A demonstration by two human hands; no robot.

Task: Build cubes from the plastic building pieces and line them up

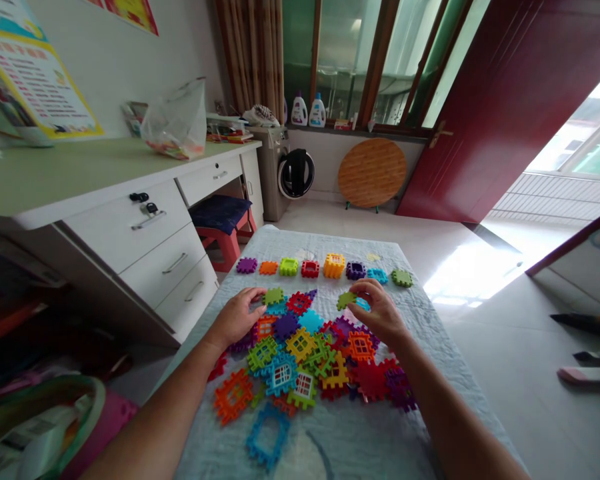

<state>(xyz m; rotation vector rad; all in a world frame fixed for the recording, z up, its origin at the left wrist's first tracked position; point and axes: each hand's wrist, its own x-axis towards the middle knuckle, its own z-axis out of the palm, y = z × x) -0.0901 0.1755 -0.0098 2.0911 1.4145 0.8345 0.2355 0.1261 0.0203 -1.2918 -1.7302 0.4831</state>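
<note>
My left hand point(236, 317) is at the far left of a pile of plastic interlocking tiles, its thumb and fingers closed at the edge of a green tile point(273, 296). A blue tile point(277, 308) shows just beneath that one. On the other side, my right hand point(379, 312) pinches another green tile point(347, 301) above the pile, close to a light blue piece point(363, 304). Between the hands lie a red tile point(299, 303), a purple tile point(286, 326) and a yellow window tile point(301, 343). Nearest me is a blue square frame point(268, 435).
Along the table's far side runs a row of stacked tiles by colour, including a tall yellow stack point(334, 265) and a green one point(402, 278). A cloth point(380, 250) covers the table. A white desk point(145, 233) and a stool point(223, 217) stand at left.
</note>
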